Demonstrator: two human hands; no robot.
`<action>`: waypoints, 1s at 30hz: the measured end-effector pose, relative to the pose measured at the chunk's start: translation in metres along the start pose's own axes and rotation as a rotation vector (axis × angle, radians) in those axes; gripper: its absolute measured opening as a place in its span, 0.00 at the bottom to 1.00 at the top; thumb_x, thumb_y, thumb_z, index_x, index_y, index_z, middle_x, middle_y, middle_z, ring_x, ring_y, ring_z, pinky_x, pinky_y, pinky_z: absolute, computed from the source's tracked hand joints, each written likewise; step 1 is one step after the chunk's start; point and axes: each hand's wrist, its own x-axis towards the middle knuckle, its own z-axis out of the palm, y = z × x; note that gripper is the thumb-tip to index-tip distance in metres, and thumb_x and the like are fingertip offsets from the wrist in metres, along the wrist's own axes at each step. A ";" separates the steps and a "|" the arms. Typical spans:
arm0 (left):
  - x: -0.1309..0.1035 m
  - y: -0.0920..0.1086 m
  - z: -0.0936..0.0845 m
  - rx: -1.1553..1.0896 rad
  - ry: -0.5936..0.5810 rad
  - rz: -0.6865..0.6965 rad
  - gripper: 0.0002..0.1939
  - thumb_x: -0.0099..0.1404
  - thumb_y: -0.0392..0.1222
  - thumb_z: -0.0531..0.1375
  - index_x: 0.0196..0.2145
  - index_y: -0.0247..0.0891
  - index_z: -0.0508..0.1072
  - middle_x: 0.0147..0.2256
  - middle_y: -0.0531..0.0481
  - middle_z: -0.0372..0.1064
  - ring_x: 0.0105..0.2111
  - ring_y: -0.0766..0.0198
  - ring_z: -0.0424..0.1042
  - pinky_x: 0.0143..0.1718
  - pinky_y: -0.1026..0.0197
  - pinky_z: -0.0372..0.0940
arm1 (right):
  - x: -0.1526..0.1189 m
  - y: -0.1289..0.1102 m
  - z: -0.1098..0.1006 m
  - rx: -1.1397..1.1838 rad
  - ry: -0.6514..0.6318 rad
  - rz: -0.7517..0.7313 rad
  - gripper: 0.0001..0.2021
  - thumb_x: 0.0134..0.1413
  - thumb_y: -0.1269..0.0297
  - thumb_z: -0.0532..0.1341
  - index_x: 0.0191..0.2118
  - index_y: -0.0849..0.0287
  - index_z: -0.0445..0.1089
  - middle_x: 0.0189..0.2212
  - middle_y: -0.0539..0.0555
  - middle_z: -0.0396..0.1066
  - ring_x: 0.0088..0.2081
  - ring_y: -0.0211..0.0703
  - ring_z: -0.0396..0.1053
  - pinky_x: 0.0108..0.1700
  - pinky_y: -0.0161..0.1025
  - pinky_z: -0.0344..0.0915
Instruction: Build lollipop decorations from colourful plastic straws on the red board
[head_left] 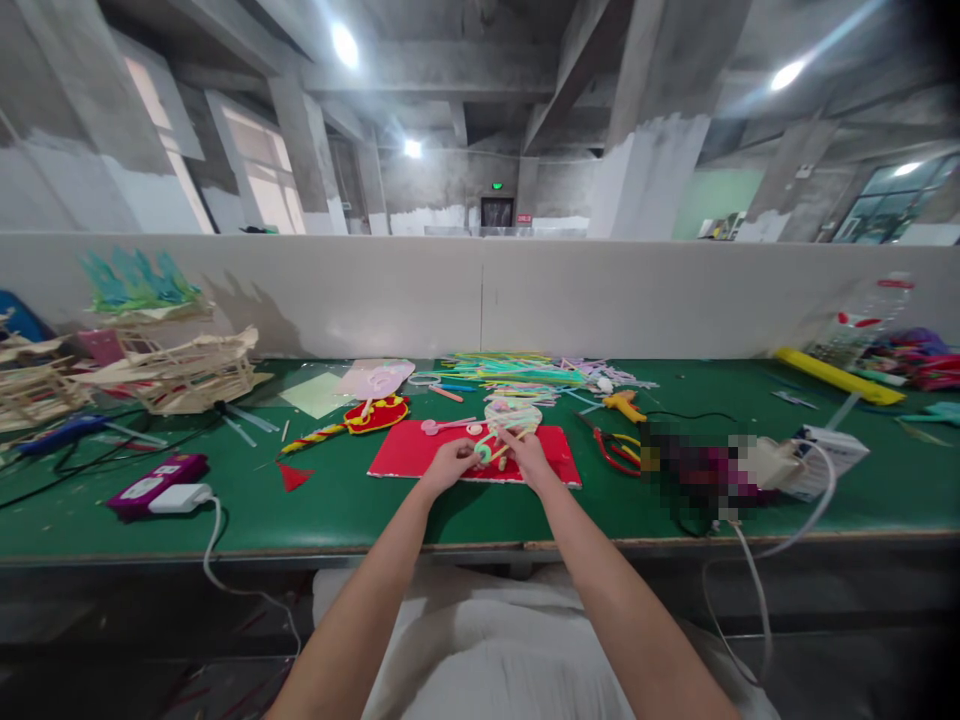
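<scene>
Over a red board (pixel 394 452), my left hand (pixel 448 466) pinches a small pale-green coil (pixel 483 453), which looks like wound pipe cleaner. My right hand (pixel 526 455) is closed at the coil's right side, where thin yellowish strands (pixel 498 450) run between the hands. Its fingertips partly hide what they grip. Just beyond the hands lies a round whitish piece (pixel 517 412). A pink stick with a round end (pixel 431 427) rests on the board's far edge.
Loose pipe cleaners (pixel 517 372) spread behind the board. Red-handled pliers (pixel 619 452) and a yellow glue gun (pixel 624 404) lie right. A red and yellow fan-shaped craft (pixel 375 415), a purple power strip (pixel 157 484) and a wooden stick model (pixel 176 375) are left. A low partition (pixel 360 300) stands behind.
</scene>
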 end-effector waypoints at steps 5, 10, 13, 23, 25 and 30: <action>0.001 -0.001 0.000 0.013 0.012 0.003 0.15 0.47 0.50 0.59 0.26 0.34 0.65 0.22 0.52 0.69 0.25 0.65 0.69 0.30 0.63 0.63 | 0.003 0.002 -0.002 0.050 0.059 -0.012 0.15 0.35 0.53 0.62 0.23 0.61 0.64 0.18 0.48 0.63 0.17 0.33 0.61 0.16 0.32 0.61; 0.001 -0.001 0.000 0.008 0.007 -0.001 0.15 0.47 0.50 0.59 0.26 0.34 0.66 0.23 0.51 0.70 0.25 0.65 0.69 0.30 0.63 0.64 | 0.007 0.009 -0.005 0.038 0.147 -0.028 0.17 0.37 0.50 0.60 0.24 0.61 0.65 0.17 0.50 0.65 0.19 0.37 0.63 0.17 0.34 0.62; 0.000 0.001 0.001 0.021 0.010 -0.004 0.15 0.47 0.50 0.59 0.26 0.34 0.66 0.23 0.50 0.70 0.25 0.65 0.69 0.30 0.63 0.64 | 0.008 0.010 -0.006 -0.008 0.151 -0.025 0.19 0.37 0.46 0.58 0.24 0.59 0.65 0.17 0.51 0.65 0.18 0.38 0.62 0.17 0.35 0.61; -0.001 0.001 0.001 -0.008 -0.005 -0.015 0.15 0.48 0.49 0.59 0.27 0.33 0.66 0.24 0.50 0.70 0.25 0.65 0.70 0.31 0.62 0.64 | 0.006 0.003 -0.007 -0.002 0.195 -0.019 0.25 0.40 0.40 0.50 0.21 0.60 0.66 0.21 0.54 0.68 0.22 0.40 0.66 0.23 0.35 0.62; 0.000 0.000 0.001 -0.017 -0.009 -0.017 0.15 0.48 0.49 0.59 0.27 0.33 0.66 0.24 0.50 0.70 0.26 0.66 0.70 0.32 0.63 0.64 | 0.006 0.003 -0.007 -0.011 0.214 -0.034 0.25 0.41 0.40 0.49 0.21 0.60 0.67 0.19 0.53 0.67 0.21 0.38 0.64 0.22 0.34 0.61; 0.000 0.000 0.001 -0.056 -0.001 -0.024 0.16 0.48 0.49 0.59 0.28 0.33 0.66 0.24 0.50 0.71 0.25 0.66 0.70 0.32 0.62 0.64 | 0.008 0.005 -0.009 -0.099 0.302 -0.098 0.24 0.39 0.40 0.51 0.21 0.60 0.67 0.09 0.45 0.53 0.12 0.32 0.51 0.14 0.32 0.50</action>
